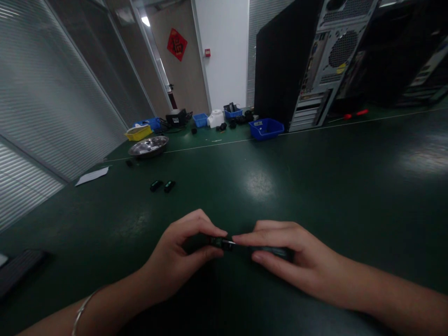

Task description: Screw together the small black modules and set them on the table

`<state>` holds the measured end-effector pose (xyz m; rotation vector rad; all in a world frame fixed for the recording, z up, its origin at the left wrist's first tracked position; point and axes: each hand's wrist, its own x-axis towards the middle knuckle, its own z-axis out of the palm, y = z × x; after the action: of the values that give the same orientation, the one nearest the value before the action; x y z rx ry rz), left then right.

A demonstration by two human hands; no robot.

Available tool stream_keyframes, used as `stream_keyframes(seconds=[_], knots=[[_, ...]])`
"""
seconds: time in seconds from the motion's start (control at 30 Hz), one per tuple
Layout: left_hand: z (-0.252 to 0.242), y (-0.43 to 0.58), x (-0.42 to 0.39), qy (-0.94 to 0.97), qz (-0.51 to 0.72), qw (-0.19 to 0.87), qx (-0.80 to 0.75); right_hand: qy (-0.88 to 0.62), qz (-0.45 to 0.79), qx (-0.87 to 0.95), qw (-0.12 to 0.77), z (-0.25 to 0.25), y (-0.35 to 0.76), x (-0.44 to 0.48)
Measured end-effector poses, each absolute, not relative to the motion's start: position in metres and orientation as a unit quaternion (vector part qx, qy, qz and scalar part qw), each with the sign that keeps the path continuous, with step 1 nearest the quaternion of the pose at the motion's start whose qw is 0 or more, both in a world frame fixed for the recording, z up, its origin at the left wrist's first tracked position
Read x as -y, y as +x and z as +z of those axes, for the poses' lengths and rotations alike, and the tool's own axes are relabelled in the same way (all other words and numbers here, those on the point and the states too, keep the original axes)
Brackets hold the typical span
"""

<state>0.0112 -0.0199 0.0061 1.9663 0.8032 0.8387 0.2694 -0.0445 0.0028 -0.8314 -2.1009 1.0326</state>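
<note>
My left hand [185, 249] pinches a small black housing with a green circuit board [217, 242] between thumb and fingers, just above the green table. My right hand [290, 249] is closed around a screwdriver [275, 252], whose dark handle lies under the fingers. Its thin metal shaft points left and meets the right end of the housing, with my index finger stretched along it. Exactly where the tip touches is too dark to tell. Farther off to the left lie two similar small black housings [169, 186] side by side.
A metal bowl [149, 146] and a yellow tray [139, 133] stand at the back left. Beyond are a white device [215, 119] and a blue bin [266, 129], beside a large computer case [290, 65]. A keyboard [23, 270] lies at the left edge; a red-handled tool [356, 114] lies far right.
</note>
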Motion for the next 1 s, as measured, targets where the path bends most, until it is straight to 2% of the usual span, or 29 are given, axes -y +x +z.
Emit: stream_keyframes(seconds=[0.17,0.43,0.7,0.87,1.0], knots=[[0.005,0.009,0.016,0.795,0.335,0.390,-0.322,-0.325,0.385,0.802,0.321,0.002,0.269,0.046],[0.001,0.009,0.017,0.874,0.181,0.295,-0.341,-0.338,0.383,0.798,0.320,0.000,0.271,0.047],[0.001,-0.003,0.007,0.890,0.226,0.237,-0.317,-0.370,0.355,0.795,0.326,0.003,0.267,0.045],[0.000,-0.002,0.005,0.929,0.143,0.241,-0.241,-0.383,0.338,0.792,0.333,0.001,0.266,0.045],[0.000,-0.001,0.005,0.927,0.149,0.251,-0.237,-0.386,0.341,0.789,0.336,0.001,0.266,0.045]])
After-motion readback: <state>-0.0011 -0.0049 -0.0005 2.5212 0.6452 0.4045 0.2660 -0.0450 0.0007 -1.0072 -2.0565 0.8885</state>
